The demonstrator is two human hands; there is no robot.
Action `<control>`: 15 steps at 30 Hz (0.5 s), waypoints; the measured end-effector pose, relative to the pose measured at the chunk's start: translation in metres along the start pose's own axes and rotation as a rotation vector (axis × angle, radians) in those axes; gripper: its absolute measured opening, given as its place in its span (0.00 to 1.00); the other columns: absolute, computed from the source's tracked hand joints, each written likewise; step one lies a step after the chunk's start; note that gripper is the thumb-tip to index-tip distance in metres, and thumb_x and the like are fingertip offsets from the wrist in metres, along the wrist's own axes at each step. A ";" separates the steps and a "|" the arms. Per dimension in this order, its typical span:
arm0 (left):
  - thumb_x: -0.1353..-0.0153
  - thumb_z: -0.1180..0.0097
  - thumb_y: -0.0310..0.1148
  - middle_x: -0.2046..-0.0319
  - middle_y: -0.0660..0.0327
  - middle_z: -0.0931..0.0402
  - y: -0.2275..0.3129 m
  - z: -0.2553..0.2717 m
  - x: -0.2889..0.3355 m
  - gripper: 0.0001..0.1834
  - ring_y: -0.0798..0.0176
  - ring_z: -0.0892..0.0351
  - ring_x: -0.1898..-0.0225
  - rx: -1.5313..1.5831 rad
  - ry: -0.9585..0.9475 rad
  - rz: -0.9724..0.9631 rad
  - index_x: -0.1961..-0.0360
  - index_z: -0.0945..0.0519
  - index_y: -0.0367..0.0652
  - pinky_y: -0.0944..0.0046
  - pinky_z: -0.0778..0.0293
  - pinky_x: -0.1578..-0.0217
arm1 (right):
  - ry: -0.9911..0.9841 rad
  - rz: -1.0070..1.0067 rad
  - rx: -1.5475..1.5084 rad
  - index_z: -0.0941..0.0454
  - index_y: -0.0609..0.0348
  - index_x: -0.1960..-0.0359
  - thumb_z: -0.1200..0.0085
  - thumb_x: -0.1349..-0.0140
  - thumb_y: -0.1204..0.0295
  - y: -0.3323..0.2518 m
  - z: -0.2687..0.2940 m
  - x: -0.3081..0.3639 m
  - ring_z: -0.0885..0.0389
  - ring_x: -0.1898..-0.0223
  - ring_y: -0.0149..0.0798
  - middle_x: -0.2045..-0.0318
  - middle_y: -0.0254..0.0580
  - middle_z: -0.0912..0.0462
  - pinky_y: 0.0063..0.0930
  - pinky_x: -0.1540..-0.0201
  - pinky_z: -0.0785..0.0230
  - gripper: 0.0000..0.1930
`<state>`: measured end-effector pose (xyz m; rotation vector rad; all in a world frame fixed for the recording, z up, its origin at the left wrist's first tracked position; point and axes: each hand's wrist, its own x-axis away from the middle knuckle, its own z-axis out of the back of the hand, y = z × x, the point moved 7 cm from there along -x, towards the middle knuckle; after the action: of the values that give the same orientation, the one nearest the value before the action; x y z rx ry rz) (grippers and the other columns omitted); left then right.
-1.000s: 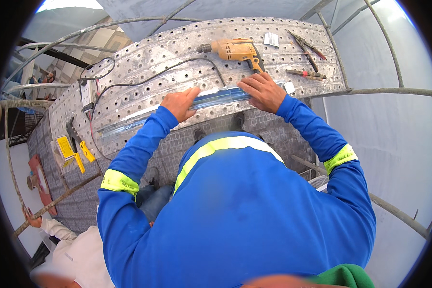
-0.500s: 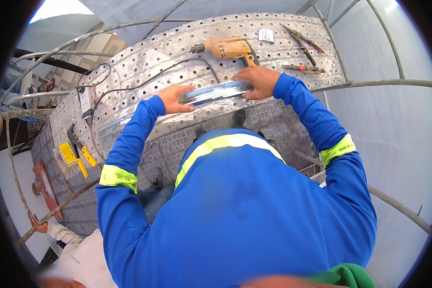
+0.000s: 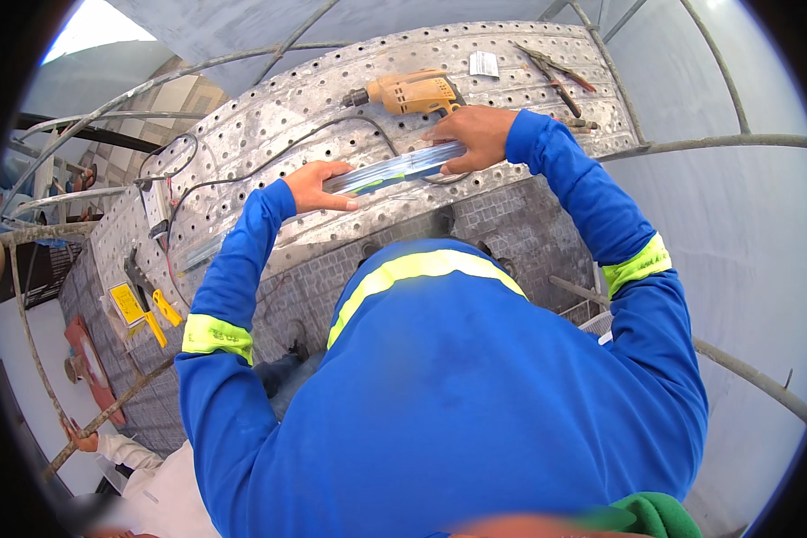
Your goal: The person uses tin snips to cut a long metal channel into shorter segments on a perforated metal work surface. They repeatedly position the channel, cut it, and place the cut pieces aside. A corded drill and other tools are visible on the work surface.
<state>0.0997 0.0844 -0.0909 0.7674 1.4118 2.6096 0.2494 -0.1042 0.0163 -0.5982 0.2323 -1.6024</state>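
A long, shiny silver strip, apparently a metal channel [image 3: 390, 174], lies slantwise between my hands, its right end farther from me. My left hand [image 3: 321, 186] grips it near the left, thumb on the near side and fingers on the far side. Around its right end my right hand [image 3: 475, 139] is closed, close by the grip of a yellow-orange power drill [image 3: 414, 92]. Another shiny length [image 3: 208, 253] shows beyond my left forearm; whether it is the same strip I cannot tell. Both hands are over a perforated metal scaffold plank [image 3: 305, 134].
Pliers [image 3: 556, 73], a small white label [image 3: 483, 64] and a black cable [image 3: 282, 146] lie on the plank. Yellow-handled tools [image 3: 157, 314] sit at its left end. Scaffold tubes [image 3: 726, 142] surround me. Another person's hand [image 3: 85, 439] holds a tube at lower left.
The strip has tilted more, its right end moving away from me and its reflection changing. My right hand has shifted slightly left and farther off; my left hand has shifted slightly left.
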 end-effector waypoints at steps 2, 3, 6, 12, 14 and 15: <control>0.46 0.27 0.51 0.48 0.44 0.18 0.002 0.004 0.001 0.46 0.53 0.18 0.47 0.015 0.022 0.019 0.36 0.27 0.28 0.58 0.24 0.43 | 0.267 -0.003 0.243 0.22 0.62 0.39 0.35 0.42 0.50 -0.002 0.035 0.017 0.15 0.50 0.52 0.50 0.59 0.15 0.44 0.45 0.24 0.34; 0.46 0.27 0.50 0.49 0.44 0.18 0.003 0.005 0.002 0.45 0.53 0.18 0.48 0.024 0.033 0.027 0.36 0.27 0.27 0.58 0.24 0.44 | 0.314 -0.086 0.095 0.24 0.57 0.35 0.36 0.38 0.45 0.014 0.059 0.034 0.19 0.43 0.53 0.43 0.56 0.18 0.44 0.39 0.27 0.37; 0.47 0.26 0.48 0.50 0.47 0.18 0.004 0.011 0.002 0.44 0.58 0.18 0.50 0.071 0.032 0.049 0.37 0.26 0.27 0.60 0.25 0.44 | 0.815 0.003 0.003 0.23 0.53 0.33 0.40 0.29 0.60 0.050 0.136 0.121 0.16 0.45 0.36 0.45 0.44 0.14 0.33 0.40 0.25 0.25; 0.51 0.24 0.47 0.52 0.46 0.17 0.010 0.027 0.004 0.40 0.51 0.16 0.49 -0.166 0.289 0.024 0.41 0.23 0.34 0.55 0.25 0.45 | 0.900 -0.704 -0.100 0.23 0.50 0.36 0.36 0.36 0.66 0.217 0.060 0.236 0.17 0.45 0.41 0.45 0.42 0.16 0.36 0.40 0.25 0.26; 0.51 0.24 0.48 0.55 0.46 0.15 0.012 0.025 0.003 0.38 0.47 0.15 0.52 -0.232 0.370 0.003 0.42 0.22 0.38 0.54 0.23 0.49 | 0.649 -0.824 0.292 0.28 0.44 0.31 0.37 0.39 0.70 0.238 0.002 0.234 0.22 0.40 0.46 0.42 0.43 0.20 0.43 0.38 0.28 0.32; 0.51 0.24 0.49 0.58 0.47 0.15 0.015 0.022 0.002 0.37 0.45 0.14 0.55 -0.259 0.411 -0.030 0.43 0.22 0.40 0.53 0.22 0.52 | 0.561 -0.893 0.404 0.30 0.41 0.29 0.36 0.42 0.70 0.247 -0.022 0.231 0.24 0.38 0.47 0.42 0.43 0.21 0.46 0.37 0.30 0.36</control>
<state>0.1104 0.0938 -0.0683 0.1827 1.1053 2.9597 0.4475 -0.3657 -0.0672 0.1250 0.0340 -2.5838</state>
